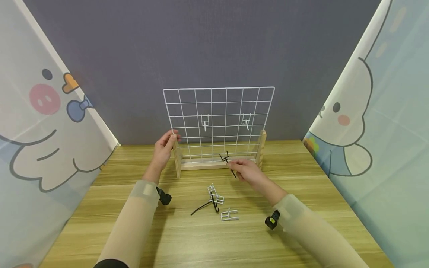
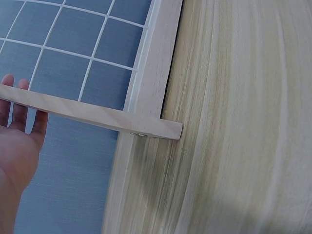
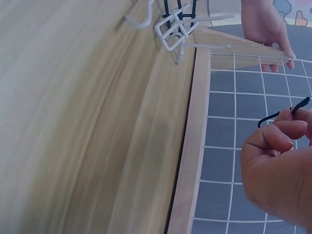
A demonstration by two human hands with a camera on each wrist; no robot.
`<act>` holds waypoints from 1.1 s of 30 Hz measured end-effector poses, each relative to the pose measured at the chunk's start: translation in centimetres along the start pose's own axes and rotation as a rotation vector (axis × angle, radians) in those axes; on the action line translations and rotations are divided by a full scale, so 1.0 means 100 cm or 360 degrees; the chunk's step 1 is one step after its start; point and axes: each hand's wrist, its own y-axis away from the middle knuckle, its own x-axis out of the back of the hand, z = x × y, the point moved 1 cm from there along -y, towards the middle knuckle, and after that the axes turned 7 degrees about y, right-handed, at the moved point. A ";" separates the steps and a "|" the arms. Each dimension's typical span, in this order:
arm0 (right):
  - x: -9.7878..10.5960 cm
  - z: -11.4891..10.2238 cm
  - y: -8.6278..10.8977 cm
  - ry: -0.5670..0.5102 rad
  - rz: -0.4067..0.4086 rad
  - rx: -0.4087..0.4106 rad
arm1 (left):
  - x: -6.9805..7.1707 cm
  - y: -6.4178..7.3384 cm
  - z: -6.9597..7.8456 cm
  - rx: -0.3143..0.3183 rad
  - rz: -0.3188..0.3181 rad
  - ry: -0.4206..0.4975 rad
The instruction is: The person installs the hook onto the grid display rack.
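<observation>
A white wire grid panel (image 1: pixel 219 88) stands upright in a wooden base (image 1: pixel 201 166). My left hand (image 1: pixel 163 148) holds the top of the base's left side post (image 1: pixel 177 162), thumb in front; in the left wrist view its fingers show past the post (image 2: pixel 97 112). My right hand (image 1: pixel 248 171) pinches a black wire hook (image 1: pixel 233 174) in front of the grid's lower part. The hook's forked end points up toward the panel, its shaft slanting down past the fingertips. Two white hooks, a left one (image 1: pixel 205 123) and a right one (image 1: pixel 246 122), hang on the panel.
On the wood-grain table (image 1: pixel 187 242), a small pile holds white hooks (image 1: pixel 219 199) and black hook pieces (image 1: pixel 202 207). One white hook (image 1: pixel 229 215) lies nearer me. A dark grey wall (image 1: pixel 214 44) rises behind the stand, with cartoon-printed curtains (image 1: pixel 355 149) on both sides.
</observation>
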 end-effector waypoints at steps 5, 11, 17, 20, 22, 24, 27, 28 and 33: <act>-0.004 -0.007 -0.001 -0.0030 0.0010 0.0015 | 0.000 0.000 0.000 -0.0010 0.0001 0.0017; -0.007 -0.013 -0.004 -0.0097 0.0007 0.0031 | -0.001 -0.001 0.002 -0.0001 -0.0004 0.0010; -0.010 -0.022 -0.005 -0.0115 0.0050 0.0023 | -0.001 -0.001 0.002 0.0016 0.0000 0.0035; -0.010 -0.026 -0.006 -0.0125 0.0064 0.0031 | -0.001 -0.001 0.002 0.0005 0.0007 0.0038; -0.010 -0.029 -0.007 -0.0149 0.0073 0.0039 | -0.001 -0.001 0.001 -0.0002 0.0008 0.0039; -0.011 -0.032 -0.008 -0.0176 0.0085 0.0052 | -0.001 -0.002 0.000 -0.0007 0.0002 0.0035; -0.011 -0.038 -0.010 -0.0192 0.0099 0.0070 | 0.000 -0.001 0.000 -0.0011 -0.0002 0.0025; -0.011 -0.040 -0.010 -0.0189 0.0100 0.0080 | 0.000 -0.001 0.000 -0.0009 -0.0005 0.0015; -0.009 -0.048 -0.012 -0.0167 0.0095 0.0108 | 0.000 -0.001 0.000 0.0003 -0.0001 0.0000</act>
